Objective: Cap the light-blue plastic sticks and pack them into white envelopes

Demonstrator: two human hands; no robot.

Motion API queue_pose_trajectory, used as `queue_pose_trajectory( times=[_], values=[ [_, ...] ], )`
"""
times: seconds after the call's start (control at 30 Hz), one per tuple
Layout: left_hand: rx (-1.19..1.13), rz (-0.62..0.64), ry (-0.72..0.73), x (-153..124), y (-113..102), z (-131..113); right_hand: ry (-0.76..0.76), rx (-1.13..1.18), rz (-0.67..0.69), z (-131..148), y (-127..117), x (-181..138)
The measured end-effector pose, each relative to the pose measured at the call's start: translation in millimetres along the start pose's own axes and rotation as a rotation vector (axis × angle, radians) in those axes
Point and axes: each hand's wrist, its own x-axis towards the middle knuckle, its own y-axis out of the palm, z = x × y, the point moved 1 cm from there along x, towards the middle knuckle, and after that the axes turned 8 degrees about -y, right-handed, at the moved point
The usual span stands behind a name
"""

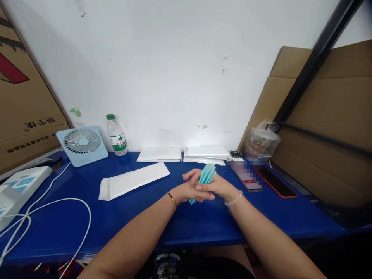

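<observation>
Both my hands meet over the middle of the blue table [122,228], closed round a bundle of teal pens [207,173]. My left hand [190,190] wraps the lower part of the bundle and wears a thin dark bracelet. My right hand [217,186], with a bead bracelet at the wrist, grips the bundle from the right. The pens' upper ends stick out above the fingers, tilted to the right, and their lower ends show beneath my left hand. A white padded envelope [133,180] lies flat to the left of my hands.
Two stacks of white envelopes [159,154] [206,154] lie against the wall. At back left stand a small blue fan [83,144] and a water bottle [116,135]. Two phones [250,176] [279,184] and a bagged drink cup [260,142] sit right. White cables [58,211] and cardboard flank the table.
</observation>
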Motion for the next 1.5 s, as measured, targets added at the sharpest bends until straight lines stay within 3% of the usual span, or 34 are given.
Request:
queue_pose_trajectory(
  times=[0.1,0.13,0.2,0.27,0.37,0.43,0.53,0.63,0.7,0.9,1.0,1.07,1.13,1.27,1.37,1.43,1.5],
  values=[
    [0.091,0.021,0.064,-3.5,-12.9,-0.8,-0.055,0.103,-0.18,-11.9,6.3,0.8],
    [0.176,-0.033,0.096,-7.0,-23.9,-1.3,-0.079,0.112,-0.302,-14.2,1.8,0.4],
    [0.368,-0.301,0.091,-18.2,-54.8,-0.9,-0.127,0.083,-0.567,-19.3,-13.2,-1.4],
    [0.599,-0.564,-0.074,-33.6,-89.9,3.9,-0.145,-0.001,-0.752,-27.5,-29.1,-3.3],
    [0.881,-0.833,-0.474,-57.5,-134.0,18.0,-0.095,-0.102,-0.824,-43.3,-42.3,-4.5],
    [0.912,-0.803,-0.644,-68.0,-150.3,28.2,-0.093,-0.115,-0.853,-51.0,-43.7,-5.0],
    [0.885,-0.728,-0.704,-73.9,-158.2,36.7,-0.117,-0.139,-0.883,-55.4,-41.0,-6.7],
    [0.817,-0.733,-0.617,-72.5,-154.4,32.5,-0.033,-0.184,-0.793,-57.6,-37.4,-7.5],
    [0.682,-0.813,-0.449,-71.0,-148.0,20.7,0.001,-0.167,-0.756,-58.9,-35.8,-6.9],
    [-0.197,-1.309,0.351,-78.4,-122.9,-41.3,0.042,0.082,-0.698,-47.3,-32.0,-6.4],
    [-0.653,-1.348,0.567,-84.0,-112.0,-59.4,-0.055,0.107,-0.731,-24.2,-24.3,-12.0],
    [-0.921,-1.28,0.547,-83.9,-105.3,-59.5,-0.101,0.003,-0.679,-6.2,-12.1,-16.1],
    [-1.078,-1.203,0.477,-80.3,-97.2,-52.5,-0.097,-0.19,-0.536,8.9,5.5,-18.5],
    [-1.115,-1.106,0.247,-69.0,-70.1,-33.0,-0.127,-0.626,-0.408,23.9,36.2,-18.2],
    [-1.112,-0.949,0.082,-63.3,-39.8,-24.7,-0.167,-0.847,-0.27,26.7,43.9,-17.6],
    [-1.19,-0.82,0.04,-60.9,-20.5,-22.6,-0.152,-0.937,-0.196,27.4,43.0,-18.7],
    [-1.292,-0.725,0.056,-58.4,-6.7,-22.0,-0.11,-0.988,-0.236,28.7,39.7,-20.4]
  ],
)
